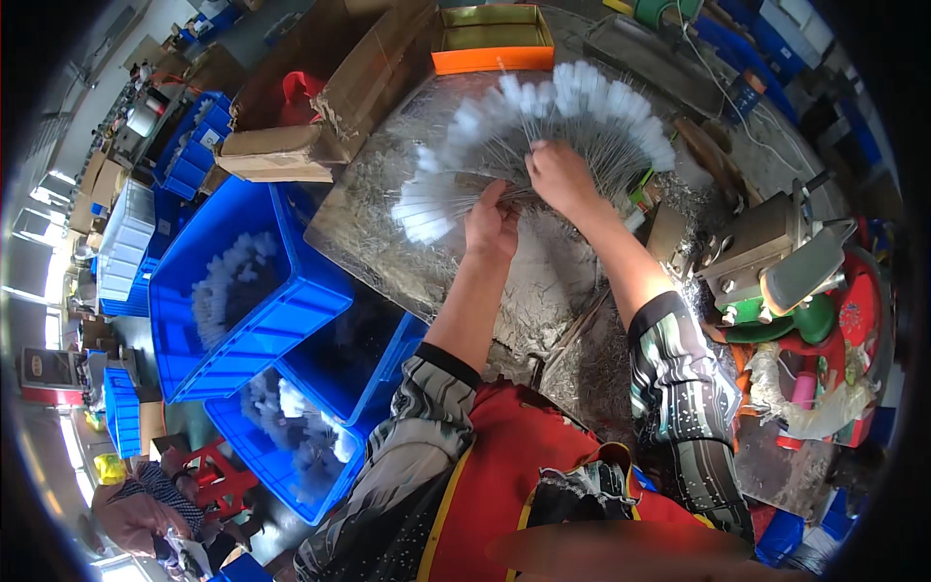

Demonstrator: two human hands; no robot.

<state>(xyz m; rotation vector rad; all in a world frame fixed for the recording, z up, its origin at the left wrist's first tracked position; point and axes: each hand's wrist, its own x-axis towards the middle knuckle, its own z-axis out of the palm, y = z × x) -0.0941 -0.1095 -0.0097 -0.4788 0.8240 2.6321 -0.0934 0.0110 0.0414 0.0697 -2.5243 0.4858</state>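
Observation:
A wide fan of thin wire brushes with white bristle heads point(572, 92) lies over the worn worktable point(373, 228), its heads pointing away from me and its wire stems converging near my hands. My left hand point(493, 228) is turned partly palm up, its fingers curled at the stems on the left of the fan. Just to its right and a little farther off, my right hand point(561, 177) is closed, thumb and fingers pinched on the wire stem of a brush. Its fingertips are partly hidden, so how many stems it grips cannot be made out.
Blue bins point(257, 330) holding more white brushes stand at the left. Behind are a cardboard box point(373, 73) and an orange-sided tray point(493, 60). A metal machine point(766, 247) with a green base stands at right. Another person point(145, 509) sits at lower left.

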